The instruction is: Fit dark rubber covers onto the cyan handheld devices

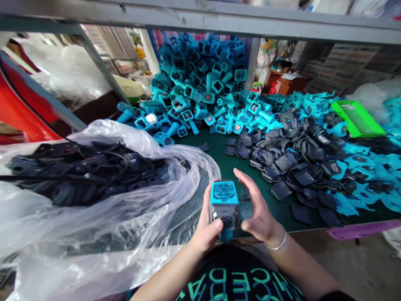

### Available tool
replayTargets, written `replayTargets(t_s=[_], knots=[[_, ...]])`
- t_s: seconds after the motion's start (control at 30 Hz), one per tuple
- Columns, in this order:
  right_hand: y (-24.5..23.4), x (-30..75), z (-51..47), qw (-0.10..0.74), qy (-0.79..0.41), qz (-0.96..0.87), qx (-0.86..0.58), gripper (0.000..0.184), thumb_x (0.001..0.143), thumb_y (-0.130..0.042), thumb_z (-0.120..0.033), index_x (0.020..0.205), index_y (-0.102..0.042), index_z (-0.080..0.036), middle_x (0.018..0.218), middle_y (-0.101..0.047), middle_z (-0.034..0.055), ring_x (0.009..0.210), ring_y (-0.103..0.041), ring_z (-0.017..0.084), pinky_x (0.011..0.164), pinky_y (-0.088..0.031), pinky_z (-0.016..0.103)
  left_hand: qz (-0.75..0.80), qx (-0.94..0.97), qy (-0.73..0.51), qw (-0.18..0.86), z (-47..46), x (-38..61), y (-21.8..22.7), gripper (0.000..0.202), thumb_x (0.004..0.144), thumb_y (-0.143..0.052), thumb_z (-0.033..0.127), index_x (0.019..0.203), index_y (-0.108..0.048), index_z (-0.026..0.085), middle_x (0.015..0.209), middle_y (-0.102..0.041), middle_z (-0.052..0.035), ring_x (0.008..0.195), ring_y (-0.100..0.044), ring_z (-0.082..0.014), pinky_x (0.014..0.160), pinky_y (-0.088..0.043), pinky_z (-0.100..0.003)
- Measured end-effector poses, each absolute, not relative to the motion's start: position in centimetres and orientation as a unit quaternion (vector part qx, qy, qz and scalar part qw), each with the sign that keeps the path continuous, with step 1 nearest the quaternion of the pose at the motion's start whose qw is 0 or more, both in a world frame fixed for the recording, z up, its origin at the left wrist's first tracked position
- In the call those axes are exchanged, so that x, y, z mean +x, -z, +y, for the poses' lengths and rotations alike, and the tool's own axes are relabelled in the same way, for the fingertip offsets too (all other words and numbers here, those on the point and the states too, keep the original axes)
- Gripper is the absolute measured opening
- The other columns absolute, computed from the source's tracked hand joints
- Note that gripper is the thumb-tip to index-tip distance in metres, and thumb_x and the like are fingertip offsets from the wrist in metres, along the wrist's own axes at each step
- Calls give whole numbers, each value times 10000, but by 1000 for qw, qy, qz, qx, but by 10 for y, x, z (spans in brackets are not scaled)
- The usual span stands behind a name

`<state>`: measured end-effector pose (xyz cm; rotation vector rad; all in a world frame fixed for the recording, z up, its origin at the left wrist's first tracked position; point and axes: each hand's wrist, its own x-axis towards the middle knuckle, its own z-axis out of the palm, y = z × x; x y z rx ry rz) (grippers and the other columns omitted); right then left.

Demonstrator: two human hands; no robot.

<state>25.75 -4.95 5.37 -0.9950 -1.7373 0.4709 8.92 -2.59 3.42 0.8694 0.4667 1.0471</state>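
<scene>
My left hand [209,228] grips a boxy plastic housing [224,198], its top turquoise and its front dark grey, low over the near edge of the bench. The thumb presses on the grey front and the fingers run along the left side. To its right, my right hand [258,213] is held apart from the housing, fingers stretched and thumb spread, with nothing in it. A turquoise part shows below the housing, mostly hidden. Close by on the right lies a heap of flat dark grey covers [286,161].
Turquoise housings [203,83] are piled high at the back. On the left a clear plastic bag [125,228] holds black parts [94,171]. Flat turquoise pieces [369,179] and a bright green tray [359,119] are at right. A metal beam [200,16] crosses overhead.
</scene>
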Motion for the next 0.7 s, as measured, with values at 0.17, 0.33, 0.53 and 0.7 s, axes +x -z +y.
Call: replayTargets(t_s=[0.17,0.33,0.53,0.7], knots=[[-55,242,-56,523,-296,-671,-434,1174,696,-718,-884,1642,-383,-273,1605,-492,159,1471,-516,383,1222,-454,555,190,419,-488,742,-31,83,-45,1187,621,-896,672,1614,-335,342,1503,-589,-151,1331,-615,-399,1117,-511,-523],[-56,227,-54,555,-231,-654,-459,1059,748,-703,-860,1575,-492,-233,1509,-572,171,1394,-587,352,1196,-486,509,215,361,-529,737,-33,82,-28,952,578,-917,647,1400,-623,267,1163,-761,-130,1175,-686,-383,1028,-551,-504],[-52,239,-57,509,-193,-705,-455,767,969,-578,-696,1572,-483,-232,1494,-584,179,1377,-601,296,1080,-578,430,223,210,-498,811,-21,72,-32,610,599,-874,712,894,-775,187,770,-723,-52,654,-648,-207,714,-575,-387],[-68,237,-73,531,-50,-754,-384,243,979,-686,-122,1208,-696,-199,1079,-703,83,999,-702,154,892,-604,263,167,237,-444,848,-24,52,-37,941,536,-865,747,1266,-722,170,992,-759,-130,791,-699,-291,722,-585,-435]])
